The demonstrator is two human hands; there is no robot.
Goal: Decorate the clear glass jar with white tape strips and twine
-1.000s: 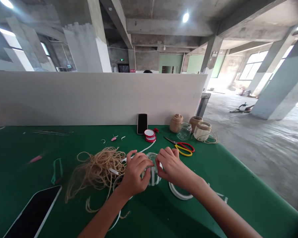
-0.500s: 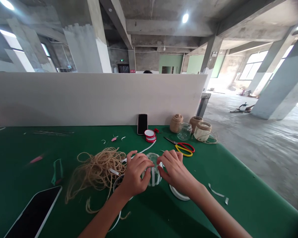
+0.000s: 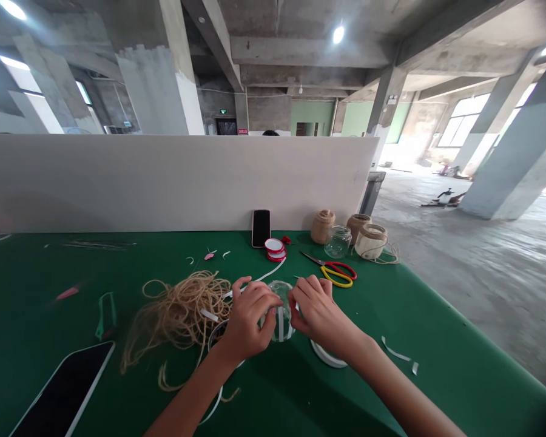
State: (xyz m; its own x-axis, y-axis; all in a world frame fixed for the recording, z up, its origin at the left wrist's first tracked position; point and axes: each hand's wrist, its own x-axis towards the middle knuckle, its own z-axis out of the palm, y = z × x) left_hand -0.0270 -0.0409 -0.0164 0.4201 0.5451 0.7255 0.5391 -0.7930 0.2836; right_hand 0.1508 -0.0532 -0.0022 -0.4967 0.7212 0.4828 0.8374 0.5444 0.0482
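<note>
A clear glass jar (image 3: 279, 291) stands between my hands, with white strips of tape (image 3: 281, 323) running down its near side. My left hand (image 3: 250, 315) grips the jar from the left, thumb and fingers bent against its glass. On the other side my right hand (image 3: 317, 306) is closed in a pinch at the jar's right edge. A bit of white tape shows at those fingertips, partly hidden by them. Left of my left hand lies a loose heap of jute twine (image 3: 186, 306).
Scissors (image 3: 337, 274) with red and yellow handles lie beyond my right hand. Tape rolls (image 3: 275, 247) sit near an upright phone (image 3: 261, 229). Several jars, some twine-wrapped (image 3: 323, 226), stand at the back right. A larger phone (image 3: 64, 388) lies front left. A white panel (image 3: 177, 182) borders the back.
My right fingertips have drawn closer together at the jar's right edge. My left hand and the jar stay in nearly the same place.
</note>
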